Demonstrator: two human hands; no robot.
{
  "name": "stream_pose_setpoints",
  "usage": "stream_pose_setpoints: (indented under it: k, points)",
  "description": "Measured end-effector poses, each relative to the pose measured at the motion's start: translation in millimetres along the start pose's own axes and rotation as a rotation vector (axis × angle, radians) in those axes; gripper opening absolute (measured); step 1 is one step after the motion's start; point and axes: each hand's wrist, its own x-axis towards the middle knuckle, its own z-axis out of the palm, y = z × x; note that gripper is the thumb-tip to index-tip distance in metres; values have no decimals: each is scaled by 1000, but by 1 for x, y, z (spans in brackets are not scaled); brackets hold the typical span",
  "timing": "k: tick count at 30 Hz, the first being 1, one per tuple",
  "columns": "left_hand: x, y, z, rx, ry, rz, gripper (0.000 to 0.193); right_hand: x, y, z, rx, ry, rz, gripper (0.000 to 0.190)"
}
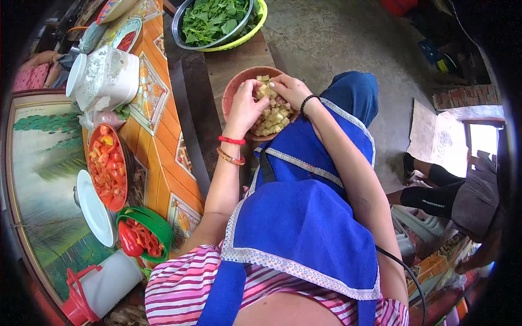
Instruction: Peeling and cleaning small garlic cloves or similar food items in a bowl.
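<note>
A round reddish bowl [229, 90] rests near my lap and holds many pale, cubed vegetable pieces [274, 119]. Over its left side is my left hand [249, 105], with red bracelets at the wrist and the fingertips among the pieces. From the right, my right hand [290, 90], a black beaded bracelet at its wrist, reaches into the same bowl. The fingers of both hands meet close together around a pale piece [266, 90]; which hand grips it is hard to tell. Just beyond stands a metal basin of green leaves [216, 20] inside a yellow-green basin [261, 24].
On the patterned tablecloth [163, 150] at left are a dish of cut tomatoes [108, 167], a white plate [96, 208], a green container with red peppers [163, 228], a white tub [110, 77] and a red-lidded pitcher [118, 273]. Another person [444, 191] is at right.
</note>
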Motion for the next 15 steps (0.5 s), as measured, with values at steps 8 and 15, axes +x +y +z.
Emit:
stream_pose_setpoints:
  k: [8,15]
  points:
    - [-1,7,2,170,-16,130,37,4,9,1,-178,-15,-164,30]
    - [3,14,2,20,18,97,29,-2,1,-1,0,53,-165,33]
